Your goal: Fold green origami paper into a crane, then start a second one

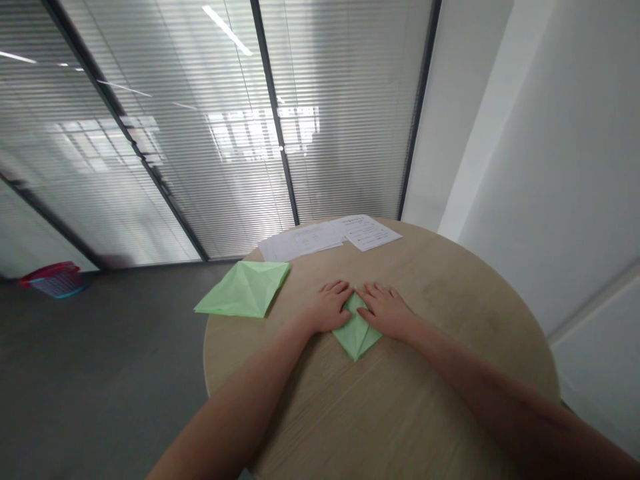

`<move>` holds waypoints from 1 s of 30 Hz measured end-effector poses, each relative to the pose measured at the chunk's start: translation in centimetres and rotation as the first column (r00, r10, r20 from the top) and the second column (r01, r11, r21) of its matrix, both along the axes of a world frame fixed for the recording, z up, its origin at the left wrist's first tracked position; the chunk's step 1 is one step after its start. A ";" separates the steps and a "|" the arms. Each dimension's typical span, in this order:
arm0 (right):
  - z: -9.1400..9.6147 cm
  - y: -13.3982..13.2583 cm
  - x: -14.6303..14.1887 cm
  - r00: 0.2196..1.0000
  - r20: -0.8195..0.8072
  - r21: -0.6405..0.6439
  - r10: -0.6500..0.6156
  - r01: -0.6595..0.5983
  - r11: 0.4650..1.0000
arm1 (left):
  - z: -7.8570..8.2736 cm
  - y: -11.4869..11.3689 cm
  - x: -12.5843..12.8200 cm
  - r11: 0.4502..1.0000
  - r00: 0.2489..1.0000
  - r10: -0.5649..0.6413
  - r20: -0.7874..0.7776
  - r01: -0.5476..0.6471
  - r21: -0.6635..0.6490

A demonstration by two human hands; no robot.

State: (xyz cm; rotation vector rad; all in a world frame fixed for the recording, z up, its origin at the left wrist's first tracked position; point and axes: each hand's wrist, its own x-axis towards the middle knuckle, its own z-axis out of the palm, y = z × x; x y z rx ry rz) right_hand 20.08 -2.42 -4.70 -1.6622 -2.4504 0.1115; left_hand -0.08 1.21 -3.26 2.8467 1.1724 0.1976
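A folded piece of light green paper (356, 335) lies flat on the round wooden table, shaped like a diamond with one corner toward me. My left hand (329, 308) rests on its left side, palm down with the fingers stretched out. On its right side lies my right hand (384, 308), also flat with its fingers spread. Both thumbs press on the paper near its middle, and the fingertips come close together at its far corner. The hands cover the paper's left and right edges in part. Creases run down its near half.
A larger creased green sheet (247, 288) overhangs the left edge of the wooden table (450, 293). Printed white papers (305, 241) lie at the far edge. Beyond stands a glass partition with blinds (345, 133); a white wall is at right. A red and blue basket (56, 279) sits on the floor.
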 end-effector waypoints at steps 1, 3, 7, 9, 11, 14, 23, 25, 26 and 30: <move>0.1 0.0 0.1 1.000 0.005 -0.005 0.006 -0.006 1.000 | 0.0 0.0 0.0 1.000 1.000 0.002 -0.007 -0.002 0.002; 0.2 0.0 0.2 1.000 0.009 -0.015 0.010 -0.010 1.000 | -0.1 0.1 0.1 1.000 1.000 0.013 -0.007 -0.013 0.016; 0.5 0.2 0.6 0.999 0.010 -0.039 0.052 -0.052 0.998 | 0.1 0.1 0.5 0.997 0.999 0.040 0.020 -0.041 0.058; 0.6 0.3 0.9 0.997 0.003 -0.039 0.082 -0.082 0.996 | 0.3 0.0 0.6 0.997 0.999 0.041 0.015 -0.042 0.063; 0.7 0.4 1.1 0.995 -0.007 -0.033 0.101 -0.101 0.994 | 0.3 0.1 0.6 0.997 0.999 0.047 -0.003 -0.047 0.056; 0.7 0.5 1.4 0.995 -0.015 -0.034 0.103 -0.103 0.994 | 0.2 0.2 0.6 0.997 0.998 0.062 -0.026 -0.061 0.043; 0.5 0.5 1.7 0.994 0.018 -0.009 0.111 -0.111 0.994 | 0.0 -0.1 0.8 0.987 0.988 0.156 0.020 -0.157 0.028; 0.5 0.4 1.6 0.994 0.013 -0.001 0.104 -0.104 0.995 | 0.4 -0.4 0.4 0.986 0.985 0.163 0.049 -0.164 0.026; 0.5 0.3 1.6 0.996 0.007 0.003 0.094 -0.094 0.996 | 0.6 -0.6 0.3 0.988 0.986 0.153 0.060 -0.154 0.019; 0.4 0.1 1.3 0.998 -0.024 0.041 0.050 -0.049 0.998 | 1.4 -1.3 0.1 0.994 0.989 0.110 0.101 -0.108 -0.023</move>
